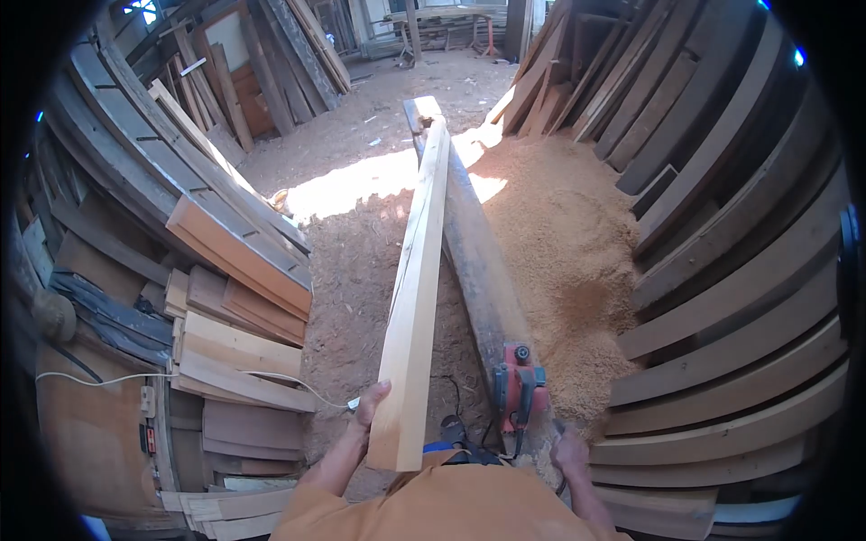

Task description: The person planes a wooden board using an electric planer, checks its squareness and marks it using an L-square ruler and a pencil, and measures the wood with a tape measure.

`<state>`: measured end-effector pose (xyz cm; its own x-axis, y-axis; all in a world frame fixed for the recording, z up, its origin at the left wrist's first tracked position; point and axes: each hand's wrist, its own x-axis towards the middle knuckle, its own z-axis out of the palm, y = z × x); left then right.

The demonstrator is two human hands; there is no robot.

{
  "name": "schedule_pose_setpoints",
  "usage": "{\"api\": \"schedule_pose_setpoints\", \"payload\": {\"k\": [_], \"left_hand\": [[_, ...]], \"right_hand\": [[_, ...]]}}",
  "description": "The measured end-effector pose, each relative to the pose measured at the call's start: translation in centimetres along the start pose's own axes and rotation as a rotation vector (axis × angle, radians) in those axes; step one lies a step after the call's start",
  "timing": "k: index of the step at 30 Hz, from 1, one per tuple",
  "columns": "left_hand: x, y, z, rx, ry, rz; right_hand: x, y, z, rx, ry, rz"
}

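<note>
A long pale timber (415, 298) slants from the near end at the person's front to the far end of a dark bench plank (487, 261), its far tip over that plank. The left hand (369, 410) grips the timber's near end along its left side. To the right, a red power planer (519, 392) rests on the plank's near part. The right hand (570, 451) is just beside it, curled round something dark, too small to identify. Sawdust (568, 270) lies heaped right of the plank.
</note>
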<state>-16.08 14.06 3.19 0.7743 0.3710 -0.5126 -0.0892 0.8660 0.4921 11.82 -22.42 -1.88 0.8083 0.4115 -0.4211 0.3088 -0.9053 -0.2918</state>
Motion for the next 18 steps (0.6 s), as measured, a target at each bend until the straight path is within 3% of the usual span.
{"api": "schedule_pose_setpoints", "payload": {"k": [2,4,6,8,10,12,14,18], "left_hand": [[-2.8,-0.9,-4.0,0.087,0.049,-0.042],[-5.4,-2.0,-5.6,0.136,0.118,-0.082],[-9.1,-2.8,-4.7,0.147,0.201,-0.119],[-11.6,-3.8,-4.7,0.124,0.256,-0.115],[-13.0,-5.1,-5.7,0.102,0.288,-0.108],[-13.8,-6.3,-7.0,0.085,0.297,-0.097],[-15.1,-6.5,-6.8,0.144,0.306,-0.171],[-17.4,-7.8,-7.1,0.158,0.329,-0.253]], "right_hand": [[4.4,-0.6,-2.5,0.169,0.164,0.087],[6.5,-4.1,-6.9,0.485,0.4,-0.021],[12.1,-6.1,-7.1,0.749,0.811,-0.357],[12.2,-13.4,-11.8,0.865,0.629,-0.307],[16.8,-17.5,-10.7,0.923,0.511,-0.499],[19.5,-22.7,-9.6,0.731,0.365,-0.492],[21.8,-28.1,-7.8,0.615,0.382,-0.685],[26.7,-36.4,-3.3,0.55,0.306,-0.743]]}}
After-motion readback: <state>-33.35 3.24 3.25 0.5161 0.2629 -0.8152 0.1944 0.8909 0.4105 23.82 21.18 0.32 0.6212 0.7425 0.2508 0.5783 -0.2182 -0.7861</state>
